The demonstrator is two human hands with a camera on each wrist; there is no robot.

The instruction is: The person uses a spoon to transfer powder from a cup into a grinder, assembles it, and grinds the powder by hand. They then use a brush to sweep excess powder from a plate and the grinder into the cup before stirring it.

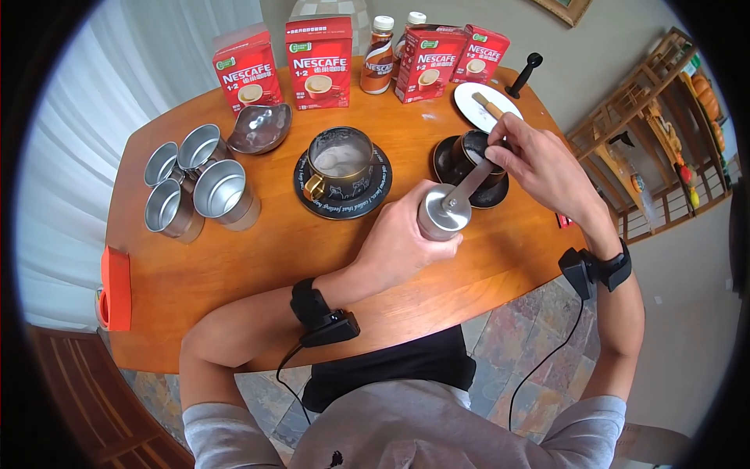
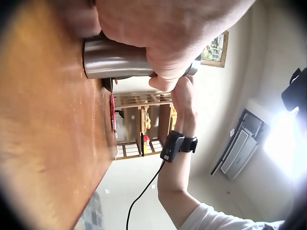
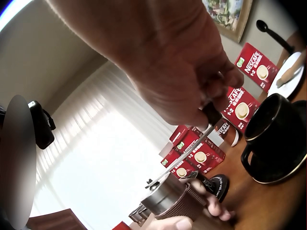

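A metal hand grinder point(image 1: 444, 213) stands upright on the wooden table, gripped round its body by my left hand point(image 1: 402, 238). My right hand point(image 1: 539, 160) pinches the dark knob at the end of the grinder's flat crank arm point(image 3: 184, 154), which points toward the right side. In the left wrist view the grinder's smooth grey body point(image 2: 115, 60) shows below the left fingers. Behind the right hand sits a black cup point(image 3: 263, 122) on a black saucer, partly hidden in the head view. To the left, a black patterned cup point(image 1: 341, 168) holding something pale rests on its saucer.
Several metal cups point(image 1: 223, 191) and a dark glass bowl point(image 1: 260, 129) stand at the left. Red Nescafe boxes point(image 1: 319, 66) and bottles point(image 1: 378, 59) line the back. A white plate point(image 1: 469, 109) with a brush and a black spoon point(image 1: 525, 74) lie back right; an orange object point(image 1: 119, 289) is front left.
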